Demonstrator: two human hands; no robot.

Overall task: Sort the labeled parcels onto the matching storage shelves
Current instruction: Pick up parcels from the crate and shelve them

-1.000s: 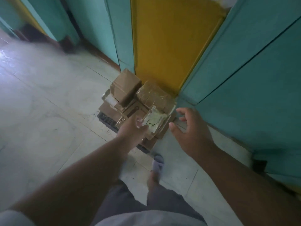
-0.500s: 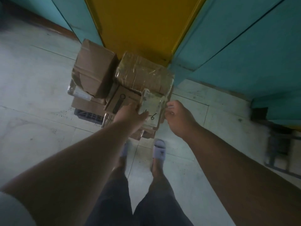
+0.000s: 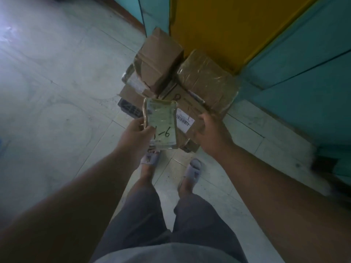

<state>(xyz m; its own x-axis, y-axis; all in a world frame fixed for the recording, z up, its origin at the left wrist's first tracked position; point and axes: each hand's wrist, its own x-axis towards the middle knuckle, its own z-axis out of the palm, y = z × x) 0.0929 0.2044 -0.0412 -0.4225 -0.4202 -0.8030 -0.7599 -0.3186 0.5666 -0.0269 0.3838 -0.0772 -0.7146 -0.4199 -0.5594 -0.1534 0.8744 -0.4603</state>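
Observation:
A small flat parcel wrapped in clear tape, hand-marked "1-6", is lifted off the pile, and my left hand grips its left edge. My right hand reaches to the flat cardboard box with a barcode label below it, fingers curled at the box's right edge. Behind stand a tall brown box and a tape-wrapped brown parcel, all stacked on a dark crate on the floor.
The pile sits on the pale tiled floor against a yellow panel and teal wall panels. My feet in slippers stand just in front of the pile. A dark object lies at the right wall.
My left hand has lifted the "1-6" parcel off the pile and toward me. My right hand let go of it and moved to the flat box underneath.

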